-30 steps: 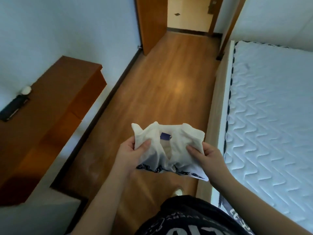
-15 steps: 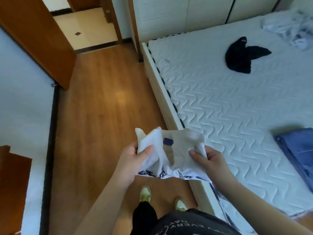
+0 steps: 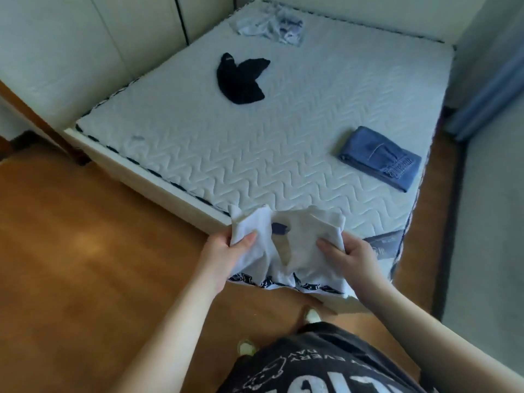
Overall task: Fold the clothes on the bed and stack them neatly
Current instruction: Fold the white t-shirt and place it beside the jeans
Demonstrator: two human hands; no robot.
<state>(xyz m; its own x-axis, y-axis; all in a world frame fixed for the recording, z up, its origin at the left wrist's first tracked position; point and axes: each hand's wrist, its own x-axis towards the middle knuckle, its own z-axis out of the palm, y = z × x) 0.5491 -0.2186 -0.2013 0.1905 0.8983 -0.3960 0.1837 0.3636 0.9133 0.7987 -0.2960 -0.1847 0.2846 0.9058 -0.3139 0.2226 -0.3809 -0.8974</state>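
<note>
Bedroom: bare quilted white mattress (image 3: 255,154) on pale bed frame (image 3: 158,182); white wardrobe doors (image 3: 85,52) behind; glossy wooden floor (image 3: 85,279) with soft light patch; blue curtain (image 3: 493,89) at right.

A home bedroom: bare quilted mattress (image 3: 283,143), wood floor (image 3: 85,265).

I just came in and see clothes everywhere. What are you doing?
A person stands at the foot of the bed, holding a bunched white shirt in the air, left hand and right hand each gripping a side. Folded blue jeans already lie on the mattress. A black garment and a crumpled light one lie unfolded farther back.
</note>
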